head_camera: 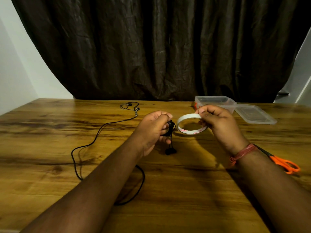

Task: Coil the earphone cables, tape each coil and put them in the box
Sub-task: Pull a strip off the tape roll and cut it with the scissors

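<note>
My left hand (155,130) grips a coiled black earphone cable (170,128) above the middle of the wooden table; its earbuds (170,151) dangle below the coil. Just to the right, my right hand (217,123) pinches a white roll of tape (191,125) by its right side, holding it tilted close to the coil. A second black earphone cable (94,142) lies uncoiled on the table at the left, its earbuds (133,106) near the far edge and its tail running under my left forearm. The clear plastic box (213,100) stands open at the far right.
The box's clear lid (255,115) lies flat beside the box. Orange-handled scissors (284,163) lie at the right, partly behind my right wrist. A dark curtain hangs behind the table's far edge (101,99).
</note>
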